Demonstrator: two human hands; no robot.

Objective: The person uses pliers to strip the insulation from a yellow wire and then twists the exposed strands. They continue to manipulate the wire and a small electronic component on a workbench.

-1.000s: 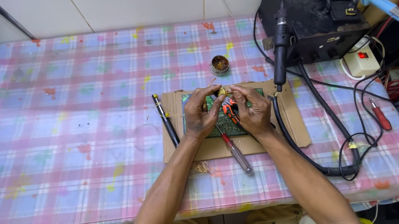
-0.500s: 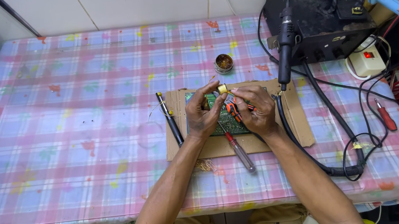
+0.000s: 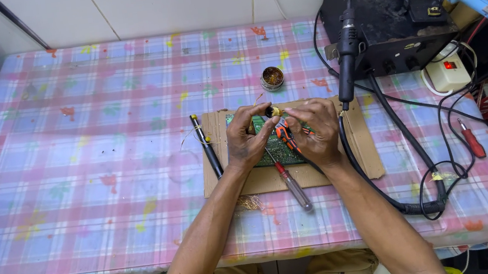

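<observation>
Here a small yellowish part [image 3: 274, 111] is pinched by left hand [image 3: 246, 140] and right hand [image 3: 315, 131] fingertips | green circuit board [image 3: 280, 151] mostly covered | part's shape unclear

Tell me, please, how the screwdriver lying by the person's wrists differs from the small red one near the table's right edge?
The screwdriver by the wrists has a clear handle with a red band and lies partly on the cardboard sheet, close to the right hand. The small red screwdriver has a solid red handle, looks shorter, and lies on the checked tablecloth beside the black cables. Both lie flat, unheld.
</observation>
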